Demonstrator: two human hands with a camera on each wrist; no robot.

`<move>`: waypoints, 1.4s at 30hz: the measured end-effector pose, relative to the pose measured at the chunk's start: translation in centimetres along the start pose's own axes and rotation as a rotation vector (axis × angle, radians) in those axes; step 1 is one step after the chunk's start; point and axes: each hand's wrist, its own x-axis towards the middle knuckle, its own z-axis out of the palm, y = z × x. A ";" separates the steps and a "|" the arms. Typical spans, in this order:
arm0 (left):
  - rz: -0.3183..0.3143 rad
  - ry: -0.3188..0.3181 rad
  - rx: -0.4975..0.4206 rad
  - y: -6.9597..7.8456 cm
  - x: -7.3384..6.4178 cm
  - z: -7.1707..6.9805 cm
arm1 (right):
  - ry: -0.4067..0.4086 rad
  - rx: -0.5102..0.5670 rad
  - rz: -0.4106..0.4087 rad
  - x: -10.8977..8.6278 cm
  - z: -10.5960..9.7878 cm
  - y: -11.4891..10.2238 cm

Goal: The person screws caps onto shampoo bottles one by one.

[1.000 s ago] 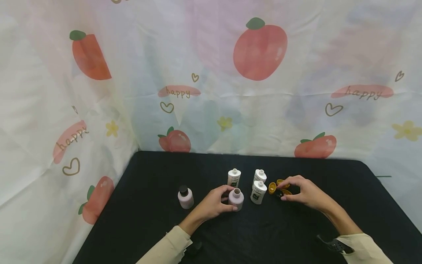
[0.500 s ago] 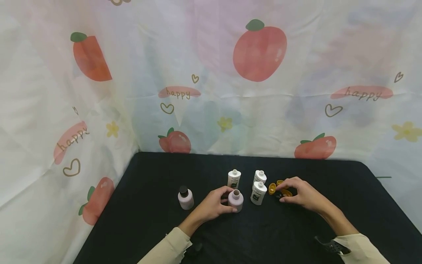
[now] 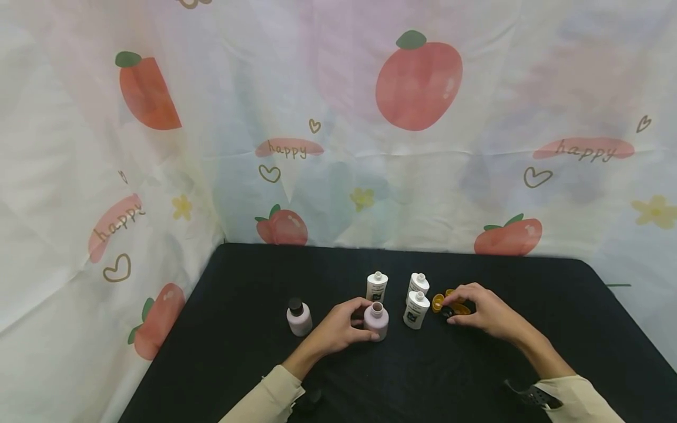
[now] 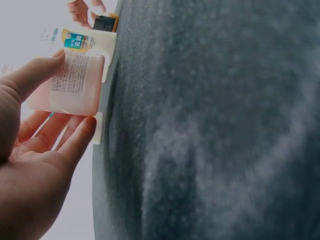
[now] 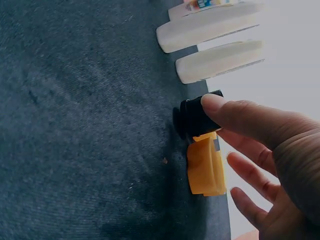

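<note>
Left hand (image 3: pixel 338 326) holds a pale pink, round-shouldered bottle (image 3: pixel 376 325) upright over the table's middle, thumb on the near side, fingers round the far side. Bottle neck is bare, its mouth facing up; left wrist view shows small printed text on its side. Right hand (image 3: pixel 480 309) pinches a small black cylindrical cap (image 5: pixel 196 118) between thumb and fingers, spacing narrow, remaining fingers loosely bent. Cap is right at cloth level — cannot tell if it touches.

Glossy yellow caps (image 3: pixel 438 303) lie in a cluster just beside the black cap, partly hidden by the right hand, so exact count unclear. Three white flat-sided bottles with dark print, all uncapped and upright: one (image 3: pixel 376 288) behind the pink bottle, one (image 3: pixel 415 312) between the two hands, one (image 3: pixel 420 282) just behind that. Second pale pink bottle (image 3: pixel 299 323), black cap on, stands to the left of the left hand, apart from it.

Black cloth-covered table (image 3: pixel 402 382); pale curtain (image 3: pixel 338 88) behind, printed with red fruit, hearts, "happy". Cream sleeves (image 3: pixel 270 396) on both arms — dark strap (image 3: pixel 536 395) at the right wrist.
</note>
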 end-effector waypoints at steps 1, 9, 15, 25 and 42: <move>-0.001 0.003 0.001 0.0 -0.1 -0.1 | 0.002 -0.001 0.003 0.0 -0.1 0.0; 0.012 0.010 -0.009 0.5 -0.6 -0.8 | 0.051 0.016 0.008 0.0 -0.7 -0.7; 0.045 0.020 -0.016 0.7 -0.9 -1.2 | 0.046 0.015 0.015 0.1 -1.4 -1.2; 0.076 0.057 -0.028 1.3 -1.2 -2.1 | 0.061 0.041 0.030 0.6 -2.9 -2.3; 0.078 0.103 -0.055 2.9 -1.9 -3.4 | 0.107 0.241 -0.044 1.3 -4.1 -4.3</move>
